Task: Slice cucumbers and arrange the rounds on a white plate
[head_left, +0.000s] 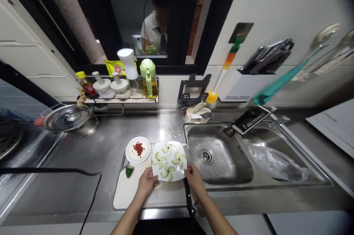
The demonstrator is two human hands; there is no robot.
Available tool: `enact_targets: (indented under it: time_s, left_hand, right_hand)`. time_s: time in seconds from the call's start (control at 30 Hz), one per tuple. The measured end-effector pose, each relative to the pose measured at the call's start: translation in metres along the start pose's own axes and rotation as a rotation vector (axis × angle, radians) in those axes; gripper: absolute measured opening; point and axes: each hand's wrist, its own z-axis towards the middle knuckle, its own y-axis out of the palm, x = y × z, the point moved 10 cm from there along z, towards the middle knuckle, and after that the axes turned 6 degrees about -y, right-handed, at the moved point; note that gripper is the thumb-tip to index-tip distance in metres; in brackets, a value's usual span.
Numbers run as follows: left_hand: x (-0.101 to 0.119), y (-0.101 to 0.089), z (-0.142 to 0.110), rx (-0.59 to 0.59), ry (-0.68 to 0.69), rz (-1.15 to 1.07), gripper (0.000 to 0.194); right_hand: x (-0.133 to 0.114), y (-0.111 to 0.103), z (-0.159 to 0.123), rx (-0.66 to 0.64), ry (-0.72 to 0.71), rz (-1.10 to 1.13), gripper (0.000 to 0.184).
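A white square plate carries thin cucumber slices laid out as pinwheel flowers with small red bits at their centres. My left hand grips its lower left edge, fingers closed on the rim. At the right edge, my right hand pinches the rim the same way. The plate is over a white cutting board; whether it touches the board I cannot tell. Beside it lies a cucumber end. A small white dish holds red pieces. Under the right hand, a black-handled knife is partly hidden.
A double sink with a black faucet lies to the right, a plastic bag in its far basin. At left stands a lidded steel pot. A shelf holds an oil bottle and jars. A knife block hangs on the wall.
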Motion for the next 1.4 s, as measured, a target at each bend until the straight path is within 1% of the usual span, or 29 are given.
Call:
enact_targets:
  time_s: [0.07,0.13,0.27,0.37,0.53,0.63,0.8,0.97,1.1,1.27,1.4]
  left_hand:
    - [0.008,-0.002,-0.007,-0.008,0.011,-0.013,0.033]
    - [0.014,-0.006,-0.013,-0.013,0.024,-0.015,0.034]
    - [0.023,-0.012,-0.025,-0.028,0.055,-0.030,0.036]
    - [0.029,-0.013,-0.032,-0.037,0.074,-0.024,0.037]
    - [0.035,-0.016,-0.038,-0.018,0.073,-0.023,0.040]
    - [0.035,-0.015,-0.039,-0.037,0.068,-0.046,0.040]
    - [0.034,-0.014,-0.040,-0.039,0.065,-0.046,0.038]
    - [0.036,-0.010,-0.045,-0.025,0.063,-0.011,0.037]
    - [0.037,-0.009,-0.046,-0.022,0.077,-0.018,0.038]
    - [0.035,-0.006,-0.049,-0.035,0.090,-0.006,0.040]
    - [0.041,0.001,-0.058,-0.072,0.135,0.057,0.047]
  right_hand:
    - [-0.008,0.000,-0.002,-0.009,-0.012,0.048,0.028]
    - [-0.015,0.003,-0.007,-0.040,0.010,0.177,0.031]
    - [-0.027,0.017,-0.021,-0.157,0.166,0.579,0.035]
    - [-0.038,0.021,-0.027,-0.198,0.210,0.702,0.039]
    - [-0.048,0.023,-0.030,-0.229,0.212,0.754,0.038]
    - [-0.050,0.024,-0.031,-0.225,0.217,0.777,0.039]
    - [-0.055,0.025,-0.034,-0.216,0.208,0.864,0.050]
    - [-0.059,0.027,-0.040,-0.201,0.203,0.884,0.062]
    - [-0.064,0.033,-0.047,-0.213,0.219,0.968,0.065]
    - [-0.062,0.035,-0.051,-0.197,0.245,1.010,0.064]
    - [-0.057,0.025,-0.046,-0.204,0.248,1.017,0.071]
